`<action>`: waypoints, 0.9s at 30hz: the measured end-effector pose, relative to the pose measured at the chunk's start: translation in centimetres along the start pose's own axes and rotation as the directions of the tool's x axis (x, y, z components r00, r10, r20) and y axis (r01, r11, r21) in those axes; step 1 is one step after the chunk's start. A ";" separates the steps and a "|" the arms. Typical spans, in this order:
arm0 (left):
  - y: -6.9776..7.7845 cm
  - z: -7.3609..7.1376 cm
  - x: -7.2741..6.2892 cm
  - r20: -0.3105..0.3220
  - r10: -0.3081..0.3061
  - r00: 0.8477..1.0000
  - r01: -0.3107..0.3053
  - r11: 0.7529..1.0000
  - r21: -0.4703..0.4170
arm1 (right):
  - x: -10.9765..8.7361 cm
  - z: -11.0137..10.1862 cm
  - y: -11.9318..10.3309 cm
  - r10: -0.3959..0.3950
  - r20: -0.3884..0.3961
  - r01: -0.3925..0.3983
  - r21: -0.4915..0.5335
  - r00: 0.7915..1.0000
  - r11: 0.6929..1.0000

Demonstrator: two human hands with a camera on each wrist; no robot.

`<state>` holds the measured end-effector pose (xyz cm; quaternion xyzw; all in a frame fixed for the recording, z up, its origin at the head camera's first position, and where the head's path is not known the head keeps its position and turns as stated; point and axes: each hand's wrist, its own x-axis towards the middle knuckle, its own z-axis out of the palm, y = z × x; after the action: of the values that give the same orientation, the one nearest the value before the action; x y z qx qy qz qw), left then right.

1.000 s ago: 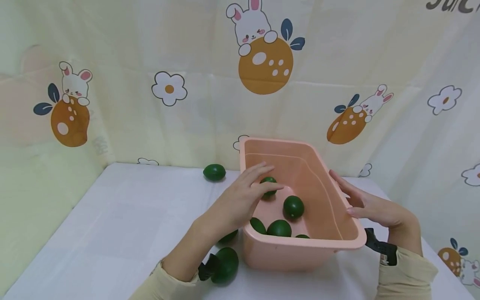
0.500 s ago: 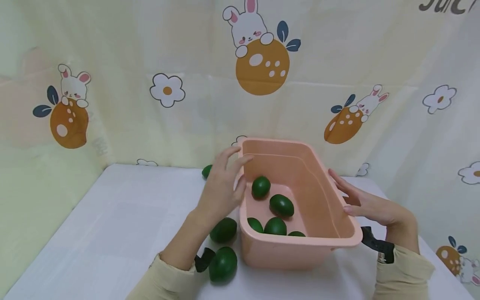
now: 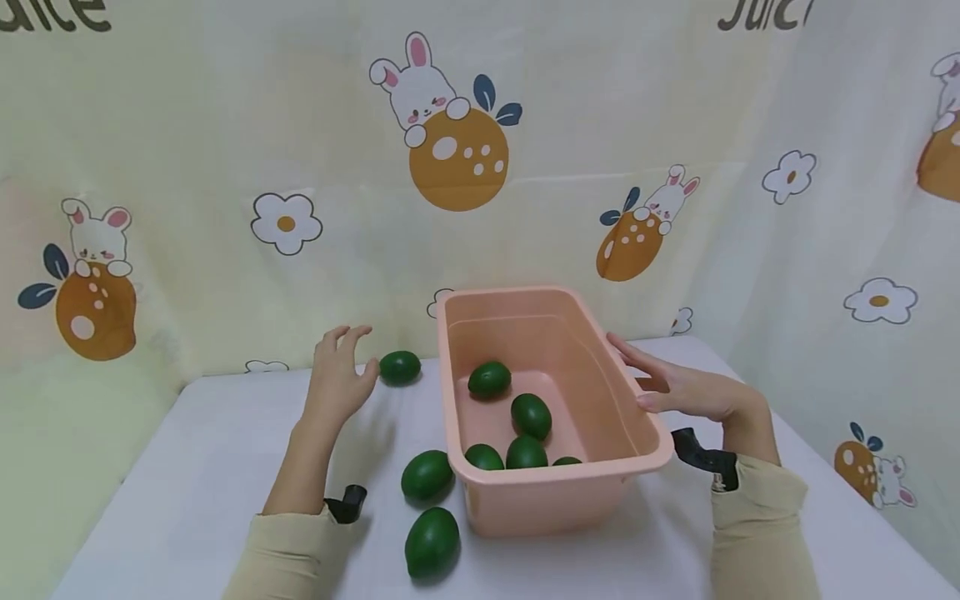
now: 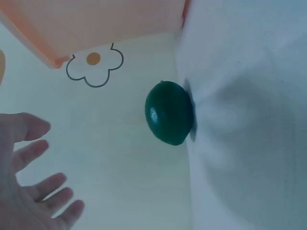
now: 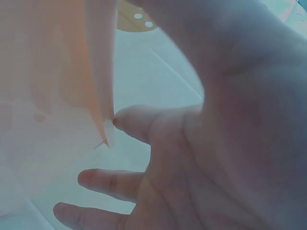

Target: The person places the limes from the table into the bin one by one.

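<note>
My left hand hovers over the table's back left, fingers spread and bent a little, holding nothing. Just to its right lies a dark green lime, which the left wrist view shows apart from the fingers. My right hand touches the right rim of a pink plastic bin with its fingertips, the fingers fairly straight. In the right wrist view the thumb meets the rim's edge. Several limes lie in the bin, among them one lime towards the back; the front wall partly hides others.
Left of the bin, two more limes lie on the white tabletop: one lime beside the bin wall and another lime nearer the front. A printed curtain stands behind the table.
My left hand has moved from above the bin leftward, out to beside the back lime. Limes in the bin have rolled a little. My right hand stays at the rim; the head view has shifted.
</note>
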<state>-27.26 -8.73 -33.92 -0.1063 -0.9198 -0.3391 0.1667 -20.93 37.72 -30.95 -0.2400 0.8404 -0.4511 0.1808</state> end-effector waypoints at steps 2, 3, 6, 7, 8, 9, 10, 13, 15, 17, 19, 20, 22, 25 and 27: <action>-0.9 0.6 0.3 0.071 -0.022 0.997 0.021 1.000 0.013 | 0.3 0.0 0.0 0.017 0.004 -0.017 -0.009 1.000 1.000; -1.2 1.0 0.5 0.105 -0.030 0.994 0.028 0.999 0.022 | 0.3 -0.1 0.0 0.025 0.006 -0.025 -0.020 1.000 0.999; -1.4 2.3 1.7 0.205 -0.049 0.977 0.039 0.998 0.052 | 0.1 -0.3 0.0 0.065 0.001 -0.065 -0.025 0.998 0.998; -1.2 2.8 2.2 0.236 -0.051 0.970 0.039 0.998 0.059 | 0.0 -0.4 -0.1 0.077 -0.002 -0.077 -0.027 0.997 0.997; -1.0 3.3 2.7 0.264 -0.053 0.963 0.038 0.997 0.063 | -0.2 -0.6 -0.1 0.086 -0.007 -0.086 -0.029 0.996 0.996; -0.8 3.8 3.2 0.288 -0.054 0.956 0.037 0.997 0.066 | -0.4 -0.8 -0.2 0.093 -0.013 -0.094 -0.031 0.996 0.995; -0.7 4.3 3.8 0.307 -0.054 0.950 0.035 0.997 0.067 | -0.6 -1.0 -0.2 0.100 -0.020 -0.101 -0.030 0.995 0.994; -0.5 5.7 5.2 0.334 -0.049 0.941 0.028 0.997 0.065 | -0.7 -1.5 -0.4 0.102 -0.038 -0.104 -0.040 0.994 0.994; -0.7 6.6 5.8 0.332 -0.052 0.942 0.028 0.997 0.075 | -0.6 -1.7 -0.5 0.089 -0.036 -0.091 -0.044 0.995 0.995; -1.3 7.5 5.9 0.338 -0.068 0.939 0.039 0.995 0.091 | -0.3 -1.7 -0.6 0.072 -0.022 -0.073 -0.044 0.997 0.996; -2.0 8.2 5.7 0.346 -0.088 0.934 0.053 0.993 0.107 | 0.0 -1.5 -0.6 0.060 -0.008 -0.060 -0.041 0.998 0.997; -2.3 8.5 5.6 0.352 -0.100 0.931 0.063 0.991 0.114 | 0.1 -1.4 -0.5 0.055 0.001 -0.055 -0.036 0.998 0.998; -2.7 9.0 5.2 0.362 -0.110 0.926 0.070 0.990 0.122 | 0.2 -1.1 -0.5 0.057 0.009 -0.057 -0.029 0.998 0.998; -3.0 9.3 4.9 0.356 -0.105 0.928 0.069 0.991 0.112 | 0.0 -0.7 -0.4 0.058 0.007 -0.058 -0.024 0.998 0.998; -3.0 9.4 4.8 0.353 -0.108 0.929 0.077 0.992 0.102 | -0.2 -0.6 -0.3 0.055 0.000 -0.055 -0.030 0.998 0.998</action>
<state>-34.78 -4.44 -40.61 -0.1155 -0.9524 -0.2815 -0.0152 -20.98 38.12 -30.38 -0.2196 0.8534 -0.4330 0.1900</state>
